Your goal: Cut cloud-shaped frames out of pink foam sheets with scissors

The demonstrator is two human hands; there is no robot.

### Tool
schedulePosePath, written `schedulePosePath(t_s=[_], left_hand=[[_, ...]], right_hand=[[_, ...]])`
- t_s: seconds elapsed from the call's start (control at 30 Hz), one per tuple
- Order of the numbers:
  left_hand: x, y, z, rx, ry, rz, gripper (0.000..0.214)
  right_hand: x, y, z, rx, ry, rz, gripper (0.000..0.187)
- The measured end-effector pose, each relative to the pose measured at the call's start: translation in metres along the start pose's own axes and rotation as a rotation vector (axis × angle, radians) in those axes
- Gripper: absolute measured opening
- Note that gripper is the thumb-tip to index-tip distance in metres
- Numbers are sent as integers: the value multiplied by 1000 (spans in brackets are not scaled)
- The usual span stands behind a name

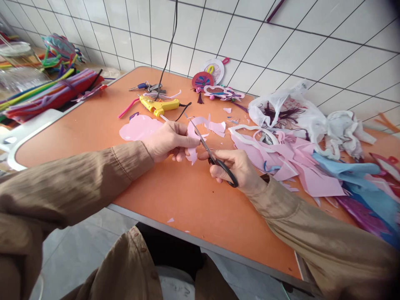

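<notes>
My left hand (167, 141) pinches a pink paper piece (196, 135) just above the orange table (175, 196). My right hand (239, 168) is closed round the black handles of a pair of scissors (212, 154). The blades point up and to the left and run across the pink piece. A cut pink cloud shape (139, 127) lies flat on the table just left of my left hand. Both sleeves are brown.
A yellow glue gun (159, 105) with a black cord lies behind the hands. Pink, white and blue paper scraps (312, 166) and a white plastic bag (287, 109) crowd the right side. Coloured pipe cleaners (50, 92) fill the far left. Finished round craft pieces (208, 75) lean on the tiled wall.
</notes>
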State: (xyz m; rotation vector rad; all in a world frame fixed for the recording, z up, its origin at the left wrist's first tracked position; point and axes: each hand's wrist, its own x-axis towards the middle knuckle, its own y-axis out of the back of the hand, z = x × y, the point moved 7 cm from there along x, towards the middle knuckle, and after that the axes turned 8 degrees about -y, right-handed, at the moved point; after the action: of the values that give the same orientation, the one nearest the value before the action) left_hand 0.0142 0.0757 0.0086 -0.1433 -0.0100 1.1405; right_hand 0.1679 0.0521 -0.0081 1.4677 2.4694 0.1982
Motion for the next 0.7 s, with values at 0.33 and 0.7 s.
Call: schedulePosePath(t_s=[0.33,0.7], left_hand=[[1,3,0,18,-10,26,20],[3,5,-6,-33,10,7,14]], right_hand=[[0,1,2,-20,-37,14,48],[1,1,5,-7,-35,18,47]])
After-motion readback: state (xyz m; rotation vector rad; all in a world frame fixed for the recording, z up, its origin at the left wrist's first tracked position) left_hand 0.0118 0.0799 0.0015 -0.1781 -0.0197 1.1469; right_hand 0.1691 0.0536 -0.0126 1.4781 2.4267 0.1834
